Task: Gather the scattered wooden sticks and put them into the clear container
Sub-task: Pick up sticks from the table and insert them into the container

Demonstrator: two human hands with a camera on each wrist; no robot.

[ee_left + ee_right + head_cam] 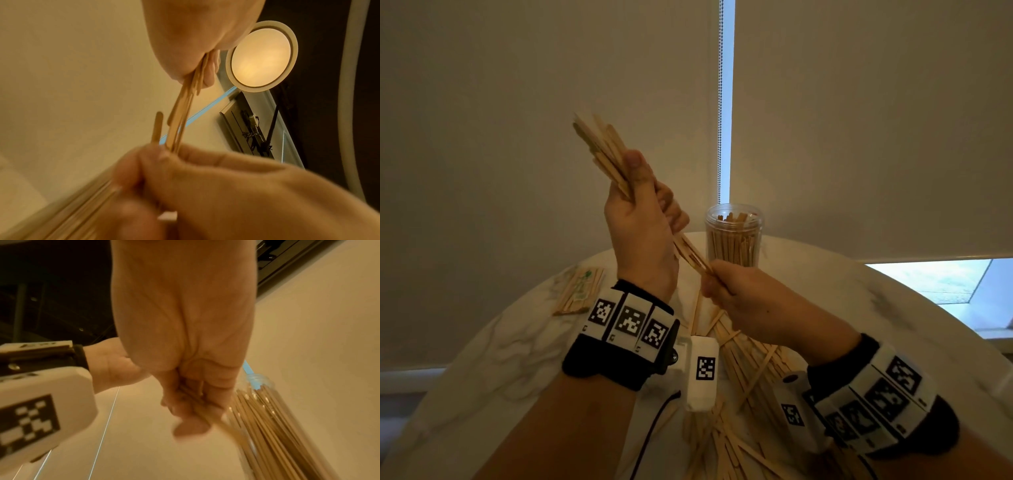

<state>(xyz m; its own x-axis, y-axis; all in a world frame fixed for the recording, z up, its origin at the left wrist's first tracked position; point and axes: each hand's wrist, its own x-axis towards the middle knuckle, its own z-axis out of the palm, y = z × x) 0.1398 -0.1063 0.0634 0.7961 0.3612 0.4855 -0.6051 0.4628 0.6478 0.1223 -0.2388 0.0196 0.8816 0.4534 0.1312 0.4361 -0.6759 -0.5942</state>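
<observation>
My left hand point(643, 205) is raised above the table and grips a thick bundle of wooden sticks point(599, 147) that slants up to the left. The bundle's lower ends run down into my right hand point(724, 282), which pinches them just in front of the clear container point(732, 240). The container stands upright at the table's far edge, holding several sticks. In the left wrist view the sticks point(180, 113) span between both hands. The right wrist view shows my fingers point(191, 404) curled round the sticks point(230, 430), beside the container point(265, 418). Several loose sticks point(753, 363) lie scattered below my wrists.
The round marble table point(517, 342) holds a wrapped packet of sticks point(578, 291) at the far left. More loose sticks point(722, 442) lie near the front edge. Roller blinds with a bead chain point(720, 102) hang right behind the table.
</observation>
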